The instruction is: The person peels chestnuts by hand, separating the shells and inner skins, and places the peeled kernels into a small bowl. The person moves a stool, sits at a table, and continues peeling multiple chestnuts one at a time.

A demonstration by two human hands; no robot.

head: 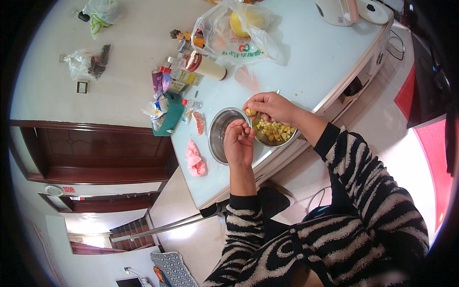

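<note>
In the head view, my right hand (274, 107) pinches a small yellow-brown food piece (250, 112), perhaps a peeled nut, between thumb and fingertips. My left hand (239, 141) is beside it with curled fingers, over the edge of a stainless steel bowl (216, 138). Something small and brownish shows at the left fingertips, too small to tell whether it is held. Below my right hand stands a second metal bowl (294, 137) with many yellow pieces (275, 130) in it. The hands hide parts of both bowls.
A pink cloth (195, 158) and a pinkish-red piece (198, 123) lie left of the bowls. Bottles (186, 76), a cream flask (211, 67) and a green box (168, 114) line the wall side. A plastic bag (244, 43) holds a yellow fruit (239, 24). A kettle (335, 12) stands farther right.
</note>
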